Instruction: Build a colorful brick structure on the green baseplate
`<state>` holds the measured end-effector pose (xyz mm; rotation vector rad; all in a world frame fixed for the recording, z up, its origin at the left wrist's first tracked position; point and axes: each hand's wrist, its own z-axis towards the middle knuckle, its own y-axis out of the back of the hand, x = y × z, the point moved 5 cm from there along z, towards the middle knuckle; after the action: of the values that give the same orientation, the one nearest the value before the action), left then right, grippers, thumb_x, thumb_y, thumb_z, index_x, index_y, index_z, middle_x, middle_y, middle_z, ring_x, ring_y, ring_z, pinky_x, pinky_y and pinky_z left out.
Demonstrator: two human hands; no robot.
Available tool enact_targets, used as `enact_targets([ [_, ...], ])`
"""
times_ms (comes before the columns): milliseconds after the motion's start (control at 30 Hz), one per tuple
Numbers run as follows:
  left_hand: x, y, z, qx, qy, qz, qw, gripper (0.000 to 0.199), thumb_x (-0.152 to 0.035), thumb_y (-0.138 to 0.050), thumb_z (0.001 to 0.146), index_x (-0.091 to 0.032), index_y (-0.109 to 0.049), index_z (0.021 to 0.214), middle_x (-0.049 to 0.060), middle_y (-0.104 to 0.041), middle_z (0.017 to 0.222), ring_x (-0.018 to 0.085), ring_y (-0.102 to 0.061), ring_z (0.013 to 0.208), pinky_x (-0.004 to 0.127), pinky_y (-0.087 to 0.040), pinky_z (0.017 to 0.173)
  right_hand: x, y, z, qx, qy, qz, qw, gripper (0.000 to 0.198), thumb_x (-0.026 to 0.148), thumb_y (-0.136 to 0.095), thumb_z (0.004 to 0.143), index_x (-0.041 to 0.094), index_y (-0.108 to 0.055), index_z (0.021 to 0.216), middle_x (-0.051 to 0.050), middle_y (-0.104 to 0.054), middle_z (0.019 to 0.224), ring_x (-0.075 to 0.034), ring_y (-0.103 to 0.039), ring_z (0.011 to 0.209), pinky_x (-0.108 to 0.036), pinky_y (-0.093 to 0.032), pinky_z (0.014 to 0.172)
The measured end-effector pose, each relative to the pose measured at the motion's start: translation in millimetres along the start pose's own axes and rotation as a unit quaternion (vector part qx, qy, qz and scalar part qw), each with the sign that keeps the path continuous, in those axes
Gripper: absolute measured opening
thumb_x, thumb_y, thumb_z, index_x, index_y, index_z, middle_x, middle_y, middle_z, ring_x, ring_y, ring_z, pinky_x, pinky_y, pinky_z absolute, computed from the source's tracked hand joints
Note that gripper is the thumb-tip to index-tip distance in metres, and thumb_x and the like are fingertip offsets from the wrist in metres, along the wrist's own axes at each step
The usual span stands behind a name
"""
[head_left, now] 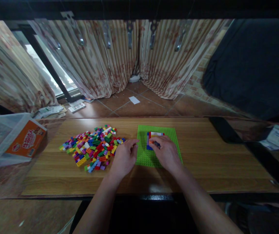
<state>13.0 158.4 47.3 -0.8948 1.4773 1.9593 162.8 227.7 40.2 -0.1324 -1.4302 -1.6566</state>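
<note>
A green studded baseplate [145, 159] lies on the wooden board in front of me. Near its middle sits a small build of toy bricks [149, 146], with blue, red, yellow and white showing. My right hand [167, 152] reaches over this build from the right, thumb and fingers brought together at its surface. Whatever they pinch is hidden by the fingers. My left hand [124, 157] hovers between the plate's left edge and a heap of loose toy bricks [92, 146]. Its index finger and thumb are a little apart, and nothing shows between them.
A clear plastic bin [5, 139] with an orange label stands at the far left. On the right are a black phone-like slab [224, 130], another dark flat thing [273, 165] and a white packet [278, 136]. Patterned curtains [92, 58] hang behind the wooden board [202, 156].
</note>
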Motion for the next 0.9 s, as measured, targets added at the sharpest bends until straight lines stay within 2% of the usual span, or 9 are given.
enact_targets([
  [200,-10,-39,-4,0.120,0.024,-0.017,0.992,0.039,-0.018,-0.045,0.087,-0.014,-0.063,0.122,0.004,-0.069,0.075,0.014,-0.060,0.062,0.024,-0.046,0.061,-14,6,3,-0.035,0.010,-0.024,0.999,0.010,0.019,-0.063,0.082,0.024,-0.071,0.084,-0.004,-0.072,0.092,-0.025,-0.053,0.100,-0.042,-0.042,0.091],
  [400,-9,-55,-3,0.147,0.028,0.007,0.989,0.047,-0.021,-0.046,0.086,-0.013,-0.054,0.131,0.000,-0.063,0.062,0.015,-0.056,0.056,0.025,-0.043,0.057,-24,9,2,-0.039,-0.023,-0.022,0.999,0.010,0.018,-0.067,0.076,0.024,-0.072,0.081,-0.006,-0.068,0.099,-0.025,-0.052,0.103,-0.042,-0.043,0.091],
  [533,-9,-57,0,0.152,0.030,0.035,0.987,0.048,-0.024,-0.046,0.086,-0.012,-0.052,0.133,0.003,-0.066,0.066,0.018,-0.059,0.060,0.028,-0.046,0.061,-30,14,0,-0.046,-0.054,-0.015,0.997,0.013,0.018,-0.066,0.074,0.023,-0.071,0.085,-0.008,-0.065,0.103,-0.025,-0.053,0.103,-0.043,-0.043,0.093],
  [900,-17,-62,0,0.190,0.029,0.173,0.966,0.051,-0.029,-0.044,0.089,-0.020,-0.047,0.139,0.011,-0.073,0.091,0.026,-0.069,0.082,0.034,-0.051,0.071,-43,17,0,-0.066,-0.142,0.005,0.988,0.029,0.026,-0.067,0.073,0.018,-0.067,0.101,-0.010,-0.063,0.104,-0.025,-0.058,0.100,-0.043,-0.045,0.092],
])
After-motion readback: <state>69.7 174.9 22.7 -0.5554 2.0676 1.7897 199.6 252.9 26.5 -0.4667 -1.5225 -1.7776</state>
